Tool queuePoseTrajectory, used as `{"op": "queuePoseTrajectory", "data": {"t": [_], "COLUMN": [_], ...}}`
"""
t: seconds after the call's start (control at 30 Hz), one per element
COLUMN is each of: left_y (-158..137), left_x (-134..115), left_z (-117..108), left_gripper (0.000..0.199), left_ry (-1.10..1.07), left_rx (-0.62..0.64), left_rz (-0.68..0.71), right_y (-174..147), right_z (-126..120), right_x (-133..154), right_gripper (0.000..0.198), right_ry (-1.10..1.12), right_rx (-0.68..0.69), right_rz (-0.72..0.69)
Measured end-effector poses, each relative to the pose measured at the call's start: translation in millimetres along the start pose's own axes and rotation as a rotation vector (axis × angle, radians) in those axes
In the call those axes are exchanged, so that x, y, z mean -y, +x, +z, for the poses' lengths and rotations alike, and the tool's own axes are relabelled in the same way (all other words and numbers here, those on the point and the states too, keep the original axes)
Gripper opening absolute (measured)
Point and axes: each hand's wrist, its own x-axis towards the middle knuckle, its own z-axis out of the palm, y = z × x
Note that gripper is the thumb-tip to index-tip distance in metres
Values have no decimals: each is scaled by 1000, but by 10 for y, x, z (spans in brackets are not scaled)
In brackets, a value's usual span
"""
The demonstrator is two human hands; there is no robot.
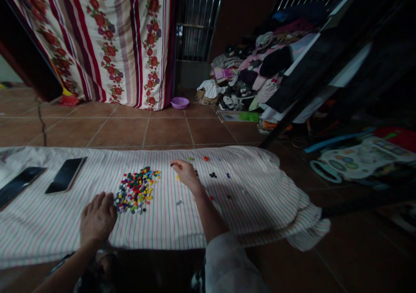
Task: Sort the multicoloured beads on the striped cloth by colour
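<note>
A heap of small multicoloured beads (138, 189) lies on a striped cloth (169, 228). My left hand (98, 217) rests palm down on the cloth at the heap's left edge, its fingers lying loosely over the nearest beads. To the right of the heap, my right hand (186, 174) pinches a small dark bead (172, 164) between thumb and fingertips, a little above the cloth. Small sorted groups sit around it: black beads (213, 175), orange-red beads (206, 158), green beads (190, 158), dark blue beads (228, 175) and grey beads (179, 203). My right hand partly covers some yellow beads (178, 178).
Two phones, one nearer (66, 176) and one at the far left (19, 184), lie on the cloth. Beyond are a floral curtain (126, 46), a purple basin (180, 103) and a pile of clothes (253, 67). A dark slanted post (282, 124) stands at the right.
</note>
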Motion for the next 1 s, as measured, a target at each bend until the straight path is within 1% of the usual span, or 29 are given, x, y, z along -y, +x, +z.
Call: {"op": "queuePoseTrajectory", "data": {"t": [0.27, 0.33, 0.43, 0.57, 0.73, 0.87, 1.0], "left_y": [-3, -3, -3, -6, 3, 12, 15], "left_x": [18, 13, 4, -4, 1, 3, -19], "left_z": [34, 27, 9, -12, -15, -31, -80], "left_gripper": [45, 45, 45, 47, 46, 46, 48], "left_ry": [15, 23, 30, 23, 15, -4, -26], "left_rx": [5, 9, 20, 33, 51, 73, 86], "left_rz": [6, 3, -2, -5, -26, -29, -17], "right_y": [21, 38, 77, 111, 81, -18, -183], "right_z": [-27, -70, -184, -390, -687, -1018, -1359], "right_x": [-37, -51, -88, -147, -231, -363, -521], "right_gripper": [24, 23, 23, 23, 25, 26, 27], "right_ry": [79, 86, 79, 32, -46, -70, -53], "right_rx": [-28, -53, -132, -278, -387, -535, -696], "right_rz": [-15, -20, -22, 9, 71, 153, 219]}}
